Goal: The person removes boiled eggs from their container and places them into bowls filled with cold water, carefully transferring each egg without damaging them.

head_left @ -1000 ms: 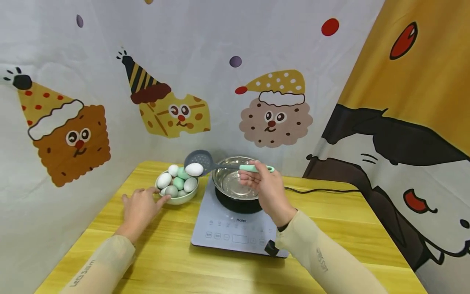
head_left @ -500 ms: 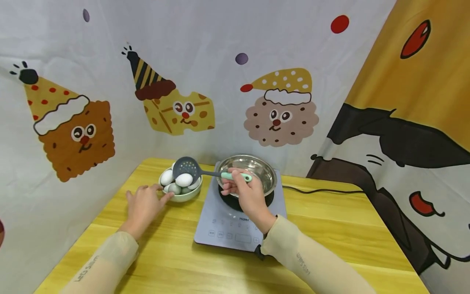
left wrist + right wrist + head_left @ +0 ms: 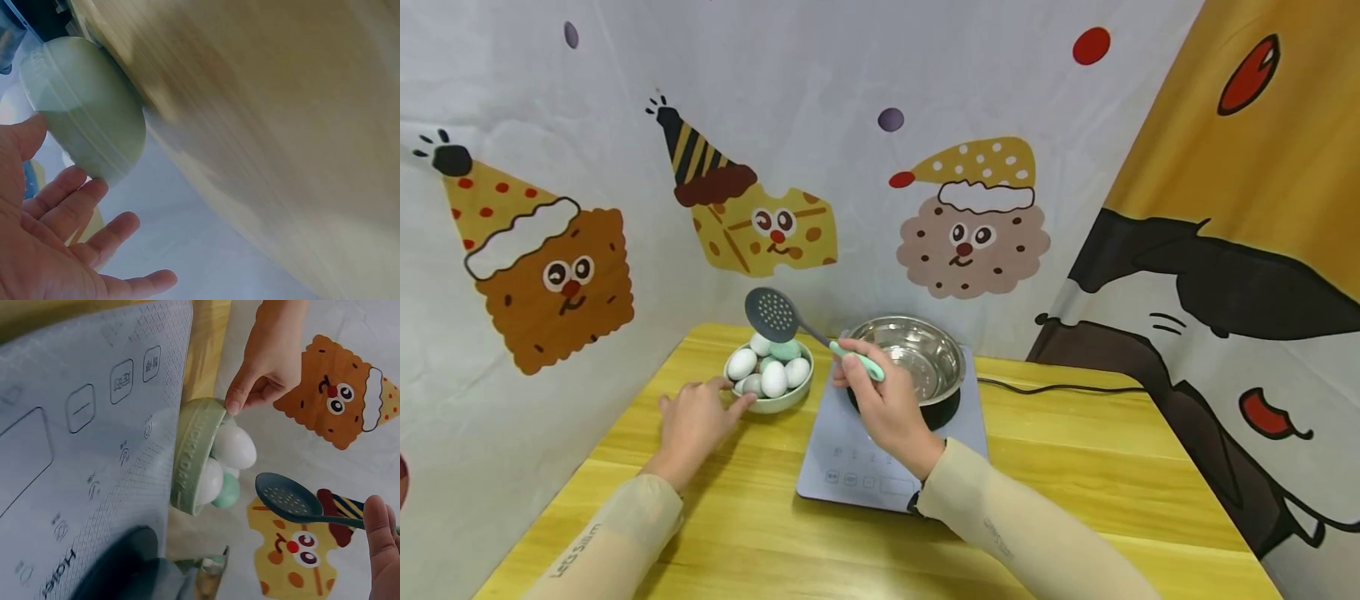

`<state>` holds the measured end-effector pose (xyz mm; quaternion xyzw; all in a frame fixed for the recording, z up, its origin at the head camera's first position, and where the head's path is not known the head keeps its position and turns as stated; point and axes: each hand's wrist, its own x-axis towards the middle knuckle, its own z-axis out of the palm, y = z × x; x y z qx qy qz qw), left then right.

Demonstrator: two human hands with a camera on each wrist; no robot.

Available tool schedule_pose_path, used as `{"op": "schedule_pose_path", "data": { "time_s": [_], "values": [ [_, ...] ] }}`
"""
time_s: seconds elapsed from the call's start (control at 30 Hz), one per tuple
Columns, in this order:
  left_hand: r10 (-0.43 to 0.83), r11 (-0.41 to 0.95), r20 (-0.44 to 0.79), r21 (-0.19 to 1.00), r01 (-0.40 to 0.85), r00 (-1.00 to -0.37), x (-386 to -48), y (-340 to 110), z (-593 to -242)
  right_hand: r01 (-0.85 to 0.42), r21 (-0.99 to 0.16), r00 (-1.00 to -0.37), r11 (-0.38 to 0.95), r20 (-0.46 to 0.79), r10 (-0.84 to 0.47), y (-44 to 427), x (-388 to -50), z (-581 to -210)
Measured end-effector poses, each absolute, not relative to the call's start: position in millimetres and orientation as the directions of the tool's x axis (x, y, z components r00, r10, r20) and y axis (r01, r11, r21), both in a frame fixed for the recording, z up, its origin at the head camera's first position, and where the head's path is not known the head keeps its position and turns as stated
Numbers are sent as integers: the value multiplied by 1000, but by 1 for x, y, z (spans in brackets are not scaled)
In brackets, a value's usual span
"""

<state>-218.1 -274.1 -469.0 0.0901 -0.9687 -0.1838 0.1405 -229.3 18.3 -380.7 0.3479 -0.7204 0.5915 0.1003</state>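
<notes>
My right hand [image 3: 887,404] grips the mint-green handle of a grey slotted skimmer [image 3: 772,315]. The skimmer's perforated head is bare and hovers above the back of a pale green bowl [image 3: 778,406]. White, grey and mint-green eggs [image 3: 773,379] fill that bowl, with one white egg leaning at the front. My left hand [image 3: 698,421] holds the bowl's near left side with thumb and fingertips at the rim. In the left wrist view, the thumb and two fingers of the left hand [image 3: 56,225] meet the bowl [image 3: 87,103], while the other fingers stay spread.
A steel pot [image 3: 917,358] with a dark base stands on a light Haier induction cooktop [image 3: 842,467], right of the bowl. Its black cord [image 3: 1060,388] runs right across the wooden table [image 3: 1075,483]. A cartoon-printed curtain [image 3: 865,250] hangs behind and along the sides.
A white egg carried on the skimmer came left over the bowl and now lies among the other eggs. The skimmer's head has lifted and tilted. My left hand stays at the bowl.
</notes>
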Motion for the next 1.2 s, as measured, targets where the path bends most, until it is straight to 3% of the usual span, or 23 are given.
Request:
{"op": "schedule_pose_path", "data": {
  "time_s": [0.17, 0.37, 0.57, 0.7, 0.83, 0.93, 1.07, 1.2],
  "values": [
    [-217, 918, 267, 383, -104, -939, -221, -275, -466, -649, -760, -710, -6, 609, -352, 34, -220, -370],
    [-207, 918, 242, 384, -103, -948, -222, -274, -464, -582, -807, -783, -104, 590, -196, 73, -224, -358],
    [-202, 922, 213, 372, -112, -956, -219, -273, -466, -560, -827, -826, 43, 554, -102, 142, -225, -365],
    [-194, 927, 215, 358, -107, -957, -217, -275, -467, -635, -712, -770, 298, 615, -172, 187, -213, -379],
    [-188, 932, 217, 346, -105, -958, -216, -278, -466, -732, -466, -653, 498, 688, -316, 219, -201, -391],
    [-186, 934, 213, 343, -105, -959, -215, -279, -465, -783, -335, -575, 524, 712, -403, 234, -193, -397],
    [-185, 936, 209, 336, -107, -960, -215, -277, -464, -811, -290, -530, 507, 732, -429, 243, -184, -402],
    [-182, 937, 201, 333, -108, -963, -215, -275, -464, -793, -365, -568, 488, 731, -378, 244, -176, -403]
  ]
}}
